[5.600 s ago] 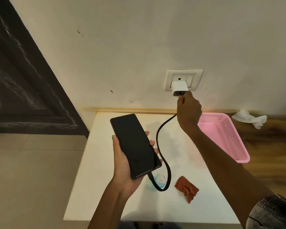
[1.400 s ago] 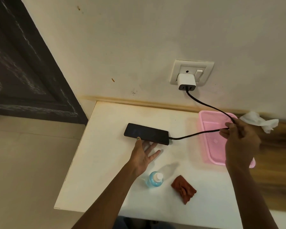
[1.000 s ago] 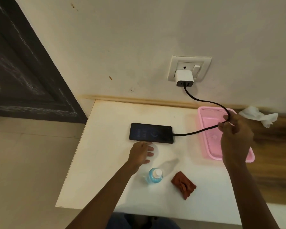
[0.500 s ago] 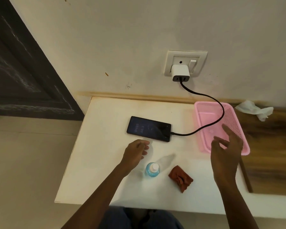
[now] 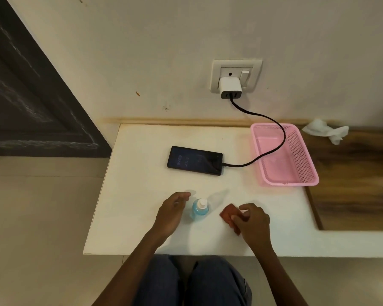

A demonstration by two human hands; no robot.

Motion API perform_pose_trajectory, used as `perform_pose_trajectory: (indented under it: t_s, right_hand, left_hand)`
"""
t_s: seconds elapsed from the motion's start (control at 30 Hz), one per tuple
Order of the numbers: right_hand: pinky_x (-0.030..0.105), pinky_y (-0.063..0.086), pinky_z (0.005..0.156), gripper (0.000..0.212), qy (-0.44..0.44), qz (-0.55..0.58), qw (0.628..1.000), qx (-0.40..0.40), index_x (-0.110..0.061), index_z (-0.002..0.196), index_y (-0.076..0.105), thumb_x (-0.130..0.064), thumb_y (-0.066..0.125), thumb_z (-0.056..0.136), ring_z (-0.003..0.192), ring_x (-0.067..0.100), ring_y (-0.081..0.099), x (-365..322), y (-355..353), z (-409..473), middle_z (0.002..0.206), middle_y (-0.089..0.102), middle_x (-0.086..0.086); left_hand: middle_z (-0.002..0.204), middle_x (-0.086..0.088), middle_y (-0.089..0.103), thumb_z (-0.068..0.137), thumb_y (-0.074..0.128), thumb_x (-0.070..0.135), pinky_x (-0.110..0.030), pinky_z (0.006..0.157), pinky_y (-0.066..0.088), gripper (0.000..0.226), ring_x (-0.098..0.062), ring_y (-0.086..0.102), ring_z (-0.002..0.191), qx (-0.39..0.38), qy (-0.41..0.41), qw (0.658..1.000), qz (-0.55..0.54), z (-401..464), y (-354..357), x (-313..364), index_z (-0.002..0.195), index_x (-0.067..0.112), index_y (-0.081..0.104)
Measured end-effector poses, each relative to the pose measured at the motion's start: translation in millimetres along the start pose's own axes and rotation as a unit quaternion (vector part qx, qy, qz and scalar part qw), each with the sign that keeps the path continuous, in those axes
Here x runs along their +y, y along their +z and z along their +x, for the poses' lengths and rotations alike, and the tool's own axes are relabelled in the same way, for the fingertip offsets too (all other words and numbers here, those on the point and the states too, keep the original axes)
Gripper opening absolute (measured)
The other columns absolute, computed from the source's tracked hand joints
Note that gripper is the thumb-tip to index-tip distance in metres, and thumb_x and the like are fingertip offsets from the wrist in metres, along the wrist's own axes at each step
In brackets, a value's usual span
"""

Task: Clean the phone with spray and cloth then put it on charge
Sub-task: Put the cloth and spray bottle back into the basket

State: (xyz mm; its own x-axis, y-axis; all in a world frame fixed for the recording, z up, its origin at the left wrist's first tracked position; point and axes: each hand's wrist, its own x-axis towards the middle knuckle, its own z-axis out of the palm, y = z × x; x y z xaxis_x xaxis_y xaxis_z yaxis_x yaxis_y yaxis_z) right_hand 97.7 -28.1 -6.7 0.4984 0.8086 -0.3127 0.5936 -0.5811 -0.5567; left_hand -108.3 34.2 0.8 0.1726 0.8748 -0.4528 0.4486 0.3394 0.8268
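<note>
The phone lies flat and face up on the white table, its long side running left to right, near the middle of the tabletop and well apart from both hands. It is a slim black slab with rounded corners; the screen is lit dimly, with pale bluish digits and marks that are turned sideways from this view (too small to read with any certainty). A black cable is plugged into its right short end, curves across the near left corner of the pink basket, rises in a loop over the basket and climbs the wall to a white charger seated in the wall socket.

Nearer the front edge stands a small spray bottle, upright, with pale blue liquid and a white cap. The left hand rests just beside it on its left, fingers loosely curved toward the bottle and holding nothing; whether a fingertip touches the bottle I cannot tell. To the right of the bottle lies the rust-red cloth, and the right hand sits on top of it, fingers curled down and pinching the fabric, so only its left part shows.

A crumpled white tissue lies on the wooden surface to the right of the basket.
</note>
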Motion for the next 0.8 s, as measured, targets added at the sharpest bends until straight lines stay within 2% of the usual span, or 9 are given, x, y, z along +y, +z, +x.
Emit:
perform_pose_trajectory:
  t_s: [0.13, 0.23, 0.3, 0.37, 0.47, 0.57, 0.63, 0.7, 0.8]
  right_hand:
    - [0.031, 0.041, 0.090, 0.037, 0.026, -0.052, 0.997, -0.042, -0.008, 0.110, 0.060, -0.033, 0.065, 0.084, 0.106, 0.025, 0.055, -4, 0, 3, 0.114, 0.062, 0.008]
    - [0.027, 0.042, 0.082, 0.030, 0.020, -0.059, 0.996, -0.058, -0.008, 0.097, 0.064, -0.033, 0.069, 0.081, 0.098, 0.023, 0.057, -6, -3, 1, 0.099, 0.065, 0.006]
    - [0.026, 0.044, 0.073, 0.021, 0.019, 0.020, 0.997, -0.070, -0.008, 0.080, 0.062, -0.024, 0.074, 0.077, 0.085, 0.024, 0.060, -7, -7, -3, 0.083, 0.063, 0.007]
    - [0.024, 0.046, 0.065, 0.021, 0.026, 0.136, 0.987, -0.080, -0.005, 0.072, 0.059, -0.016, 0.076, 0.075, 0.077, 0.029, 0.062, -8, -12, -8, 0.076, 0.062, 0.011]
    - [0.020, 0.051, 0.066, 0.022, 0.042, 0.239, 0.968, -0.059, -0.010, 0.087, 0.060, -0.020, 0.075, 0.077, 0.079, 0.022, 0.063, -10, -23, -15, 0.084, 0.063, 0.002]
    - [0.009, 0.049, 0.052, 0.017, 0.024, 0.298, 0.954, -0.030, -0.021, 0.088, 0.062, -0.026, 0.074, 0.077, 0.073, 0.011, 0.064, -10, -40, -18, 0.083, 0.065, -0.011]
    - [0.012, 0.051, 0.053, 0.006, 0.005, 0.328, 0.945, -0.012, -0.025, 0.082, 0.067, -0.027, 0.071, 0.079, 0.072, 0.013, 0.067, -8, -56, -15, 0.083, 0.070, -0.004]
    - [0.027, 0.056, 0.066, 0.012, 0.004, 0.365, 0.931, 0.006, -0.013, 0.091, 0.070, -0.022, 0.068, 0.083, 0.078, 0.020, 0.068, -7, -73, -5, 0.089, 0.071, 0.008]
    - [0.037, 0.056, 0.070, 0.014, 0.010, 0.396, 0.916, 0.057, -0.003, 0.096, 0.066, -0.011, 0.064, 0.085, 0.079, 0.025, 0.065, -7, -102, 20, 0.089, 0.067, 0.005]
  left_hand:
    - [0.139, 0.001, 0.049, 0.099, 0.042, 0.006, -0.026, 0.105, 0.036, 0.036, -0.012, 0.047, 0.117, -0.025, 0.010, 0.999, 0.029, -10, 5, 0, 0.130, 0.022, 0.049]
    - [0.144, 0.001, 0.044, 0.091, 0.058, 0.004, -0.029, 0.109, 0.032, 0.052, -0.016, 0.044, 0.126, -0.039, 0.014, 0.997, 0.065, -15, 15, -3, 0.136, 0.024, 0.042]
    - [0.146, 0.001, 0.043, 0.084, 0.068, 0.006, -0.033, 0.111, 0.030, 0.064, -0.018, 0.041, 0.130, -0.035, 0.014, 0.996, 0.076, -17, 22, -7, 0.138, 0.025, 0.039]
    - [0.146, 0.002, 0.043, 0.080, 0.076, 0.020, -0.038, 0.114, 0.031, 0.072, -0.019, 0.041, 0.130, -0.016, 0.018, 0.995, 0.096, -16, 28, -11, 0.140, 0.026, 0.037]
    - [0.143, 0.006, 0.045, 0.076, 0.073, 0.047, -0.038, 0.111, 0.032, 0.075, -0.018, 0.042, 0.129, 0.028, 0.024, 0.989, 0.145, -11, 40, -11, 0.139, 0.029, 0.037]
    - [0.139, 0.006, 0.050, 0.076, 0.069, 0.054, -0.036, 0.106, 0.036, 0.070, -0.018, 0.045, 0.126, 0.073, 0.036, 0.985, 0.155, -5, 51, -9, 0.136, 0.030, 0.042]
    - [0.134, 0.003, 0.056, 0.078, 0.068, 0.052, -0.035, 0.101, 0.039, 0.064, -0.019, 0.050, 0.121, 0.101, 0.054, 0.983, 0.146, 0, 58, -8, 0.133, 0.026, 0.047]
    - [0.127, 0.001, 0.061, 0.078, 0.069, 0.051, -0.030, 0.095, 0.042, 0.060, -0.018, 0.054, 0.114, 0.122, 0.079, 0.979, 0.140, 5, 65, -4, 0.129, 0.024, 0.051]
    - [0.120, -0.002, 0.065, 0.074, 0.073, 0.050, -0.027, 0.088, 0.042, 0.060, -0.018, 0.057, 0.107, 0.150, 0.121, 0.973, 0.129, 13, 77, 3, 0.123, 0.019, 0.057]
